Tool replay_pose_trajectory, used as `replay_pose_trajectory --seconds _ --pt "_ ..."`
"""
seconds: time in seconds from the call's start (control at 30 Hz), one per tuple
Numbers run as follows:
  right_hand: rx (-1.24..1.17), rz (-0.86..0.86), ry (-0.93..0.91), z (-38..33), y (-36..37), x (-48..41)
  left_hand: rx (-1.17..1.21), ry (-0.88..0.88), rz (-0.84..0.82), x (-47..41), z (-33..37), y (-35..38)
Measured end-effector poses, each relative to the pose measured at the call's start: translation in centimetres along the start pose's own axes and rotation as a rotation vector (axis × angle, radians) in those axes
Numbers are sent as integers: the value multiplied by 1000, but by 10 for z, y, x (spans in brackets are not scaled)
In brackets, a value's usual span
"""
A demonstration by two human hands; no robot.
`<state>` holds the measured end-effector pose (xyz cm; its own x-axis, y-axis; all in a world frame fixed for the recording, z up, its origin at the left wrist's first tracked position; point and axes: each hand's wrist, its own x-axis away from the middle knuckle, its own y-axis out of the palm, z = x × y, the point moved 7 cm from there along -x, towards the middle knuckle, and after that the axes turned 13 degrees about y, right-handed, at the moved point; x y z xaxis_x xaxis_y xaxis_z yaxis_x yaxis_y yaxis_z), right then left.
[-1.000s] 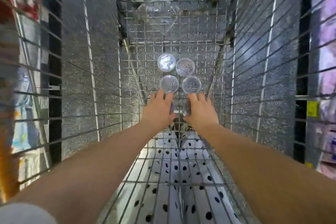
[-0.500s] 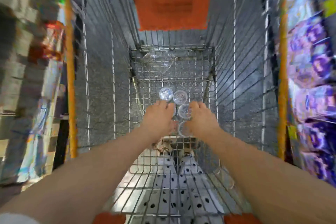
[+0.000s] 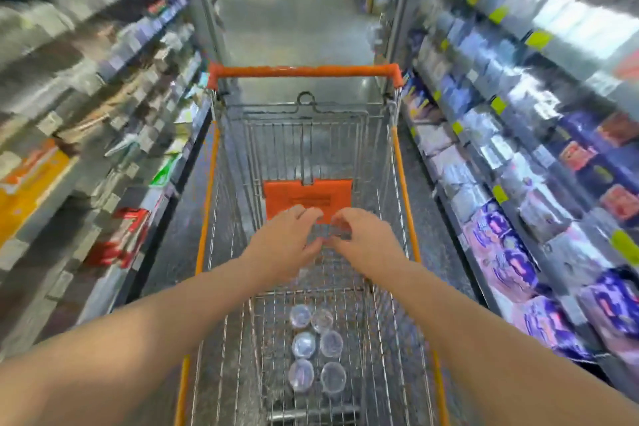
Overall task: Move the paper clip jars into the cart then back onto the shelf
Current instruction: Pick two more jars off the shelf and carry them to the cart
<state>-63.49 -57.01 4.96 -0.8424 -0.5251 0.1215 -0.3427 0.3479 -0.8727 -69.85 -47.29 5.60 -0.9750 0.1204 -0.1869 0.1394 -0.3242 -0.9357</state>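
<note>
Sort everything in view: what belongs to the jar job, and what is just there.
Job: cart; six paper clip jars on its floor; left hand and right hand, both empty, above the basket.
Just there: orange flap; purple packs on the right shelves; red boxes on the left shelves.

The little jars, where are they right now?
In the head view, the six jars stand in pairs on the floor of the cart, low in the middle, below the left hand and right hand.

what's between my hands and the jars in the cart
Only bare wire mesh of the cart floor, per the head view; nothing else sits between the left hand, right hand and the jars.
</note>
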Motion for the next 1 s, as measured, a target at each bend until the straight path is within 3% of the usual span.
replay_pose_trajectory --seconds 0.47,0.77,1.0 --pt "15 330 -356 -88 -195 65 -308 191 184 -12 110 -197" --pt "26 308 -712 -130 -263 154 -406 15 325 45 188 -268" --pt "-79 160 -971 -192 -264 230 -558 -184 353 138 228 -308"
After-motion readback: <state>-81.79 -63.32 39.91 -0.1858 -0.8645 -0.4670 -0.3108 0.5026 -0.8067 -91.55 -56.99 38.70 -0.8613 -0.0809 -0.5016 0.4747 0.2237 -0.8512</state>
